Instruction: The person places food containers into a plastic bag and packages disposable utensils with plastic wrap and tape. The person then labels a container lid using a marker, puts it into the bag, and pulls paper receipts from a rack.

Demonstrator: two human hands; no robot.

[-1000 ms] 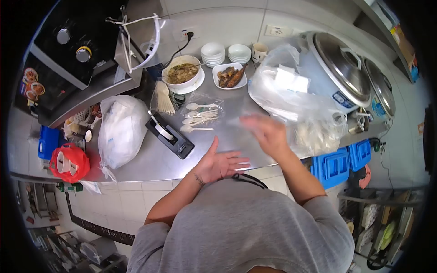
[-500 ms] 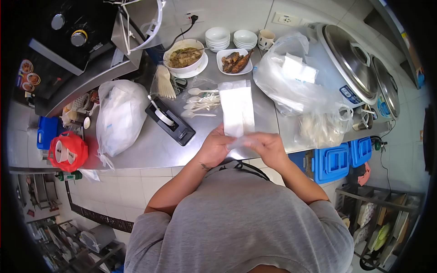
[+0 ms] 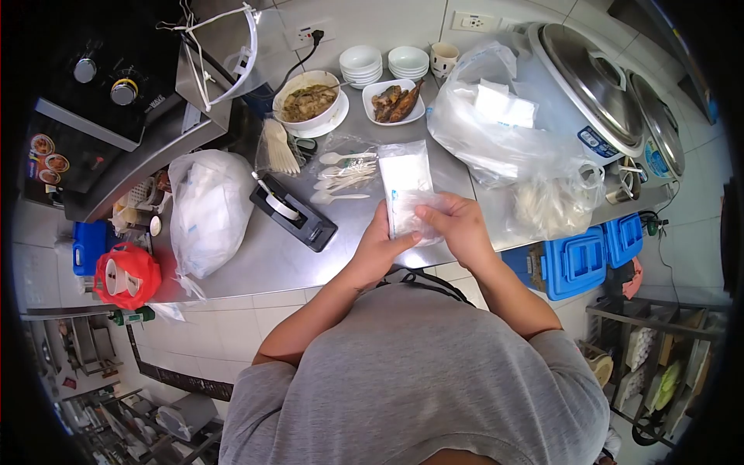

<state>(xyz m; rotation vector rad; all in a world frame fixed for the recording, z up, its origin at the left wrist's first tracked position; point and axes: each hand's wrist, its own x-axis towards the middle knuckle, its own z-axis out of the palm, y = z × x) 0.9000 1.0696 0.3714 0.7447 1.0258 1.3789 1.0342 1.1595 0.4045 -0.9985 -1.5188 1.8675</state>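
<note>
A long white packet in clear plastic (image 3: 405, 172), which looks like folded napkins, lies over the steel counter's front part. My left hand (image 3: 381, 246) grips its lower left edge, thumb across the front. My right hand (image 3: 461, 230) holds the lower right, with thumb pressing on a flap of clear film with blue print that covers the packet's lower half. Left of the packet are white plastic spoons (image 3: 341, 172) in clear wrap. A black tape dispenser (image 3: 298, 215) stands nearer the edge, and a bundle of pale disposable cutlery (image 3: 280, 147) lies behind it.
Bulky white plastic bags sit at left (image 3: 208, 213) and right (image 3: 484, 139). At the back are a bowl of stew (image 3: 308, 102), a dish of fried fish (image 3: 394, 102) and stacked bowls (image 3: 361, 66). Large lidded cookers (image 3: 593, 85) stand right. Blue lidded bins (image 3: 573, 263) are below the counter.
The film at the packet's lower end has been folded up over its front. My right hand has moved slightly up and right, and my left thumb now lies across the packet.
</note>
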